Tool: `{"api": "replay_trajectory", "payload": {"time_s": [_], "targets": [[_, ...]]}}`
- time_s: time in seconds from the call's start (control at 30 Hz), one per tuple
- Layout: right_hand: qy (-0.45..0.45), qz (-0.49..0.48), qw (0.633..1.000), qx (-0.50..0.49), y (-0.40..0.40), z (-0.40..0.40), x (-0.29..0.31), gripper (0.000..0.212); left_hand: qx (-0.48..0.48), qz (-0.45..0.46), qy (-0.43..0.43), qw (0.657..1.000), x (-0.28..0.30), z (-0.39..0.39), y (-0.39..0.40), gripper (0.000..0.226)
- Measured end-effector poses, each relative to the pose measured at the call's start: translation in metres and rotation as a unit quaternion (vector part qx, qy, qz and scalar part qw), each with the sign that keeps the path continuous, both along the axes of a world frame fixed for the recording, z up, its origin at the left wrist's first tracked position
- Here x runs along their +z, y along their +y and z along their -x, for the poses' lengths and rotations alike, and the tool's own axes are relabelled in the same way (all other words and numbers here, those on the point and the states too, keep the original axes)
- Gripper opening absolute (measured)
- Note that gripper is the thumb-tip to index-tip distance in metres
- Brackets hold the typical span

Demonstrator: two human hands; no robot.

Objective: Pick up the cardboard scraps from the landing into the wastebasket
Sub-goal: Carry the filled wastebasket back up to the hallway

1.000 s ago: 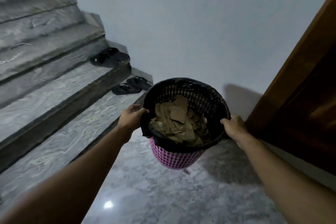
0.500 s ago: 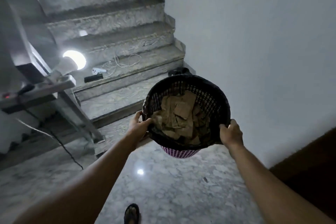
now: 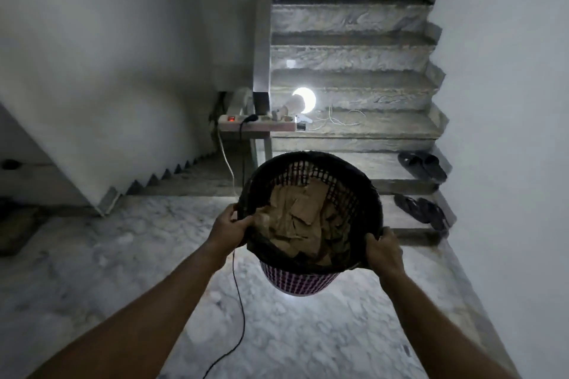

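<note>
I hold the pink lattice plastic wastebasket point(image 3: 295, 281) above the marble landing point(image 3: 338, 332); left hand point(image 3: 229, 229) and right hand point(image 3: 385, 251) fingers curl over its black-lined rim. Brown cardboard scraps point(image 3: 303, 218) apparently fill it.

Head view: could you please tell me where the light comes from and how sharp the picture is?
Head view: a bare bulb on the stairs glares white; the landing floor mirrors it below the wastebasket; corners fall dark, edges bend from the wide lens, details look soft.
</note>
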State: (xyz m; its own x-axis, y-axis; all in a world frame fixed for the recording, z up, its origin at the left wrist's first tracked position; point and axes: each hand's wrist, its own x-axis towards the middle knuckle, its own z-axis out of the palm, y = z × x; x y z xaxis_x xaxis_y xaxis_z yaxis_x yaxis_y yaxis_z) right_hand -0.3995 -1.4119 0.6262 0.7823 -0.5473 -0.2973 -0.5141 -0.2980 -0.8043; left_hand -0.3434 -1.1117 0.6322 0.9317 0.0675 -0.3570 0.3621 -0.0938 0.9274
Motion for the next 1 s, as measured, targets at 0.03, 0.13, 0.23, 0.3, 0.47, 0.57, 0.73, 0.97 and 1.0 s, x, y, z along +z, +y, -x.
{"api": "replay_trajectory", "payload": {"time_s": [0.03, 0.13, 0.23, 0.3, 0.47, 0.57, 0.73, 0.97, 1.0], "targets": [[0.000, 0.000, 1.000, 0.017, 0.026, -0.002, 0.003, 0.027, 0.017, -0.001, 0.004, 1.000, -0.001, 0.008, 0.027, 0.024], [-0.012, 0.004, 0.997, 0.070, 0.103, -0.009, 0.004, 0.020, 0.070, 0.006, 0.015, 0.997, -0.004, 0.033, 0.110, 0.033], [-0.020, 0.009, 0.993, 0.115, 0.183, -0.012, 0.009, 0.020, 0.110, 0.006, 0.014, 0.994, -0.001, 0.061, 0.190, 0.036], [-0.023, -0.001, 0.990, 0.141, 0.236, -0.016, 0.010, 0.019, 0.136, 0.001, 0.016, 0.991, -0.001, 0.076, 0.243, 0.035], [-0.024, -0.018, 0.978, 0.206, 0.373, -0.016, 0.009, 0.015, 0.208, -0.014, 0.006, 0.978, 0.010, 0.118, 0.370, 0.034], [-0.022, -0.016, 0.966, 0.257, 0.447, -0.022, 0.006, 0.022, 0.257, -0.008, 0.001, 0.966, 0.014, 0.142, 0.438, 0.037], [-0.012, -0.047, 0.940, 0.338, 0.550, -0.056, -0.023, 0.021, 0.334, 0.010, 0.005, 0.943, 0.014, 0.170, 0.522, 0.038], [0.014, -0.046, 0.899, 0.435, 0.693, -0.103, -0.028, 0.023, 0.416, 0.023, 0.008, 0.909, 0.000, 0.164, 0.622, 0.037], [0.017, -0.042, 0.894, 0.445, 0.706, -0.108, -0.026, 0.022, 0.419, 0.022, 0.013, 0.907, -0.003, 0.161, 0.632, 0.037]]}}
